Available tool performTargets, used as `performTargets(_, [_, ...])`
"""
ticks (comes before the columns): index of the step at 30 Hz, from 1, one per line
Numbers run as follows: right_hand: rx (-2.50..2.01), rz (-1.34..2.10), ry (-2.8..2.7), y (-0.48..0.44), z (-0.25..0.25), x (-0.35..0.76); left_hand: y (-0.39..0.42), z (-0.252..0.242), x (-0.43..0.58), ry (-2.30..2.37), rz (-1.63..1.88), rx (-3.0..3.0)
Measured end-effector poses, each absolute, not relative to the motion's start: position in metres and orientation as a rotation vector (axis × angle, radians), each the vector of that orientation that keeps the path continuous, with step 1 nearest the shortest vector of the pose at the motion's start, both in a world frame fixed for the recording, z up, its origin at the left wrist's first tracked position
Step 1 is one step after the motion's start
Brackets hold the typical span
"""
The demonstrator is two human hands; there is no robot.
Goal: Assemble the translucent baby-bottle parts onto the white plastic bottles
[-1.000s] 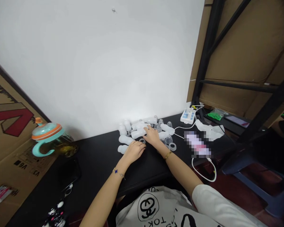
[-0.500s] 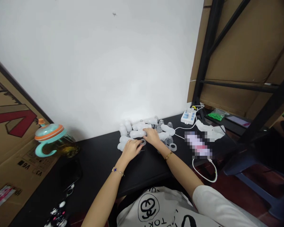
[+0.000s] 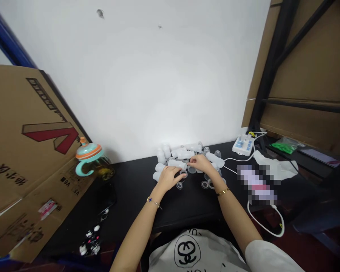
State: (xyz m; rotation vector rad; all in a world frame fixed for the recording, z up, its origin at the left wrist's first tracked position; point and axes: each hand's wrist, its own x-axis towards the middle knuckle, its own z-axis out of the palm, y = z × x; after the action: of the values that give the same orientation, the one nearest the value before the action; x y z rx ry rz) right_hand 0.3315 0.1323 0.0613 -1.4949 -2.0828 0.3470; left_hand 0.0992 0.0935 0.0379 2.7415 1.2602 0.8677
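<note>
My left hand [image 3: 169, 177] is closed at the near side of a heap of white translucent bottles, thumb and index finger on a clear ring [image 3: 184, 171]. Just beyond it lies a white bottle [image 3: 177, 164] on its side. My right hand [image 3: 201, 164] has its fingertips pinched together beside that bottle's right end; what they hold, if anything, is too small to make out. A small round clear part [image 3: 179, 185] lies on the black table below my left hand. More rings [image 3: 205, 184] and clear dome caps [image 3: 218, 154] lie around my right wrist.
A teal-and-orange lidded jug [image 3: 90, 158] stands at left before a cardboard box [image 3: 19, 98]. A phone [image 3: 256, 183] with a white cable, crumpled tissue [image 3: 274, 166] and a power strip [image 3: 243, 145] are at right. Keys with charms [image 3: 92, 241] lie near left.
The view has swung left, so everything sits further right. My right hand's fingers have drawn together at the bottle's end. The small round part below my left hand now shows more fully.
</note>
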Motion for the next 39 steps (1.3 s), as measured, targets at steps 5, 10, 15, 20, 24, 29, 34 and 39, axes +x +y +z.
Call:
performTargets(5, [-1.261, 0.370, -2.284, 0.124, 0.064, 0.324, 0.105, 0.042, 0.077, 1.601, 1.077, 2.547])
performTargets(10, [-1.011, 0.430, -2.497, 0.112, 0.061, 0.301, 0.112, 0.037, 0.067, 1.806, 0.992, 2.384])
performTargets(15, [-1.075, 0.285, -2.605, 0.104, 0.059, 0.288, 0.117, 0.040, 0.056, 1.791, 1.021, 2.375])
performTargets(20, [-1.134, 0.190, -2.589, 0.106, 0.059, 0.291, 0.123, 0.047, 0.025, 1.997, 1.087, 2.106])
performTargets(24, [-1.091, 0.189, -2.601, 0.107, 0.054, 0.291, 0.126, 0.043, 0.017, 2.116, 0.854, 1.969])
performTargets(29, [-1.130, 0.198, -2.596, 0.109, 0.049, 0.291, 0.127, 0.035, 0.028, 2.004, 0.744, 2.067])
performTargets(34, [-1.114, 0.249, -2.531, 0.111, 0.050, 0.290, 0.126, 0.034, 0.033, 1.933, 0.813, 2.078])
performTargets(39, [-1.091, 0.248, -2.364, 0.116, 0.048, 0.291, 0.125, 0.032, 0.034, 1.912, 0.892, 2.085])
